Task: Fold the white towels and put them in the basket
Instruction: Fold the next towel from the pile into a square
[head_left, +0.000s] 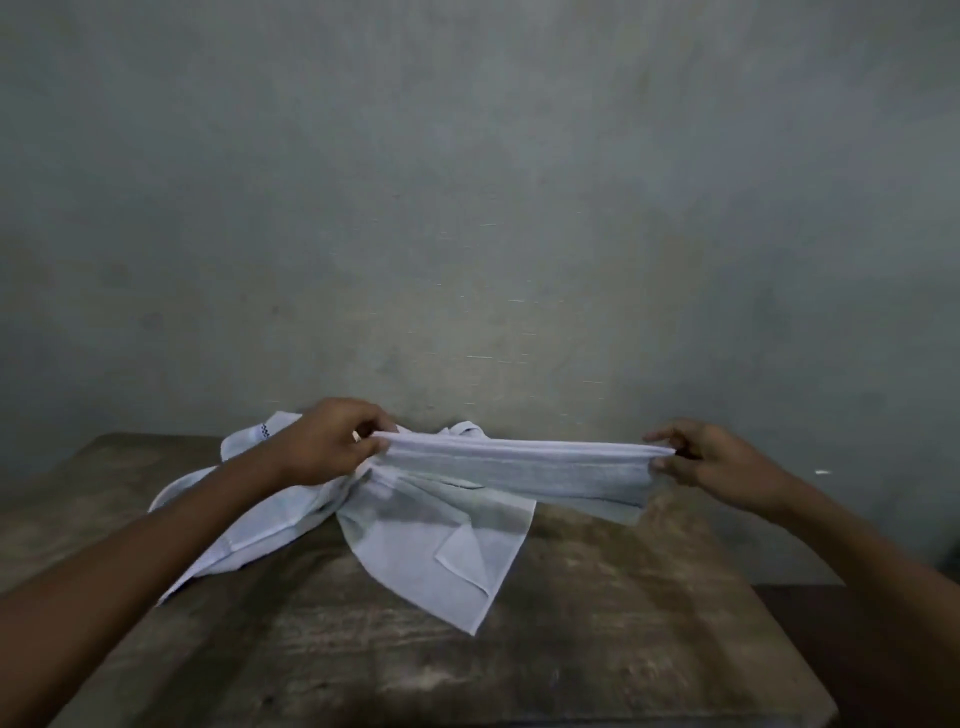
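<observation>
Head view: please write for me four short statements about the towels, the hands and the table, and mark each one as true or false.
1. The left hand and the right hand each pinch one end of a folded towel stretched between them. True.
2. The folded towel lies flat on the wooden table. False: it is held in the air above the table.
3. A heap of white towels lies unfolded on the table, under and behind the held one. True.
4. A basket stands on the right side of the table. False: no basket is in view.
</observation>
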